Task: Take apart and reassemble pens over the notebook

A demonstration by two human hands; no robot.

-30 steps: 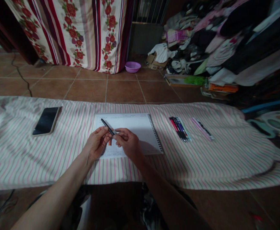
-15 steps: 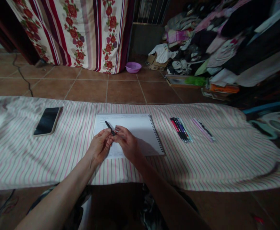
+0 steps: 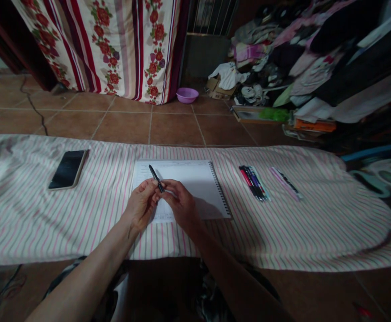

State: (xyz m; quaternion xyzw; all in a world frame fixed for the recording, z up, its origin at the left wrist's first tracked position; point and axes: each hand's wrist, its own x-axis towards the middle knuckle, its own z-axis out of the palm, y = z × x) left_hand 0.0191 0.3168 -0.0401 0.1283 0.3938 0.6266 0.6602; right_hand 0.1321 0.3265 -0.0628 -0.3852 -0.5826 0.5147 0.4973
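The left hand pinches a black pen between thumb and fingers around its middle, while the right hand is closed on its lower end; both grips are clamped on it. Sharing so slim a barrel between two sets of fingertips probably steadies it and lets it be turned. The pen slants above the notebook, whose spiral binding lies on the right, away from the printed left part. The fingers cover the pen's lower end, so whether a cap sits there is hard to say.

The hands and their shadow obscure part of the page. On the bench's striped cloth, a phone lies well apart on the left; a row of pens and a separate pair of pens lie to the right, clear of the forearms.
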